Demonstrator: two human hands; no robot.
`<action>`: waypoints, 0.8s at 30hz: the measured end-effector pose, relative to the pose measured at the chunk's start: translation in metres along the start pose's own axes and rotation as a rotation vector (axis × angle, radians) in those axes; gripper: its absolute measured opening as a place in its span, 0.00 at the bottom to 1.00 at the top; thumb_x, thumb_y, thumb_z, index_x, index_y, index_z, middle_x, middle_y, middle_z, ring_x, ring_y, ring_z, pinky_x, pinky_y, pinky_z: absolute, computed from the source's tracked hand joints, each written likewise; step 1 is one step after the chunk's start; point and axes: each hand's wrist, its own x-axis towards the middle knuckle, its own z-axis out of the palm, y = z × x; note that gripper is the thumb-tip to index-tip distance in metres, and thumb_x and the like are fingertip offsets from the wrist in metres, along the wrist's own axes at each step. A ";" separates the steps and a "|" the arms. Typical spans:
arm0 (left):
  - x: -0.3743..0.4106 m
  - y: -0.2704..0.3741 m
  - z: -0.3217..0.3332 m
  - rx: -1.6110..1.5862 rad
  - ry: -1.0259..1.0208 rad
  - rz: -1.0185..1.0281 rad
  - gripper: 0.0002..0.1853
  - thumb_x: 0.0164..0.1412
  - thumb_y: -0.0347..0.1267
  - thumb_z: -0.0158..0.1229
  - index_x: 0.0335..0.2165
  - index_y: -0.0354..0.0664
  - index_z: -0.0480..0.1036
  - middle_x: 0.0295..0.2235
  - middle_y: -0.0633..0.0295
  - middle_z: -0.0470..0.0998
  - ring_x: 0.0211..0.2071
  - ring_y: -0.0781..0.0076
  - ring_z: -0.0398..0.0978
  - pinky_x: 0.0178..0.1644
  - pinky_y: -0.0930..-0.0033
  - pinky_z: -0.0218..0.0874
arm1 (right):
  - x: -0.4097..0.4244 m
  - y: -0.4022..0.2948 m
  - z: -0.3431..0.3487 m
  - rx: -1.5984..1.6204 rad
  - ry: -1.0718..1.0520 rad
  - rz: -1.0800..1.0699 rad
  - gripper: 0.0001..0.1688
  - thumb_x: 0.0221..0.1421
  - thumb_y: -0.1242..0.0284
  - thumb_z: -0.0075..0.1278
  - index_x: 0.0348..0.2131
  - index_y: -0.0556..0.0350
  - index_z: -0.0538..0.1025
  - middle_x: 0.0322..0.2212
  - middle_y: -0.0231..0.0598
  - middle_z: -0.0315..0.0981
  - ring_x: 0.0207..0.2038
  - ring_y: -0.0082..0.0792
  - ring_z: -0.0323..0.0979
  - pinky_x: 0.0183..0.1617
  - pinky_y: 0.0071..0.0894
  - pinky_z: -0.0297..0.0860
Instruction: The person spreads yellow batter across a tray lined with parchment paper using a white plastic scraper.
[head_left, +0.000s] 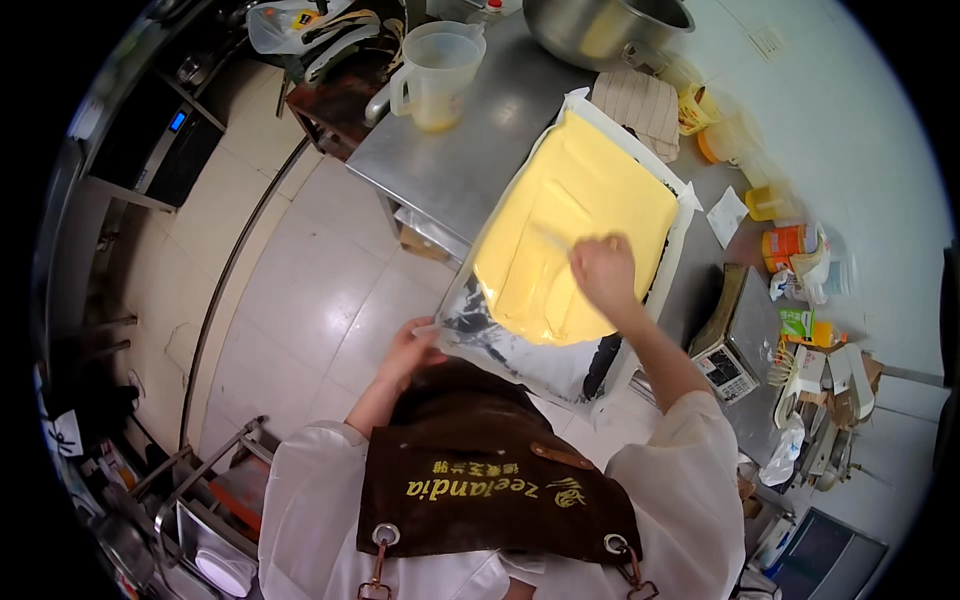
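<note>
A paper-lined baking tray (517, 375) lies before me, its near end bare of batter and smeared dark and white. Smooth yellow batter (581, 202) covers most of it, with ridges and streaks across the surface. My right hand (604, 274) is closed above the batter's right part. It holds a thin spreading tool (551, 236), blurred by motion and mostly hidden by the fist. At the tray's near left corner, my left hand (411, 349) grips the edge, where the lining paper (442, 330) sticks out.
Beyond the tray on the steel table (480, 150) stand a plastic measuring jug (439, 75) and a steel mixing bowl (600, 34). A folded striped cloth (637, 109) touches the far right side. Along the right lie a digital scale (735, 337), a paper napkin (727, 216) and several containers.
</note>
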 end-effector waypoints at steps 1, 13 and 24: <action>-0.001 0.001 0.001 0.003 0.010 0.009 0.25 0.58 0.33 0.58 0.52 0.40 0.62 0.29 0.56 0.71 0.25 0.67 0.76 0.32 0.68 0.74 | 0.024 0.016 0.010 -0.092 0.045 0.027 0.06 0.43 0.76 0.48 0.16 0.50 0.70 0.16 0.39 0.68 0.19 0.40 0.64 0.37 0.36 0.61; -0.010 0.006 0.009 0.005 0.021 0.027 0.26 0.58 0.34 0.58 0.53 0.39 0.62 0.31 0.56 0.70 0.26 0.68 0.75 0.32 0.69 0.74 | -0.081 -0.079 0.009 0.302 -0.192 -0.127 0.05 0.41 0.74 0.51 0.18 0.52 0.70 0.17 0.41 0.66 0.24 0.43 0.65 0.38 0.40 0.62; -0.012 0.011 0.007 0.065 0.026 -0.006 0.25 0.58 0.31 0.57 0.52 0.38 0.62 0.39 0.56 0.68 0.33 0.66 0.74 0.38 0.66 0.75 | 0.008 -0.019 0.070 -0.030 0.013 0.022 0.04 0.40 0.78 0.47 0.18 0.51 0.70 0.17 0.38 0.68 0.20 0.40 0.66 0.36 0.37 0.61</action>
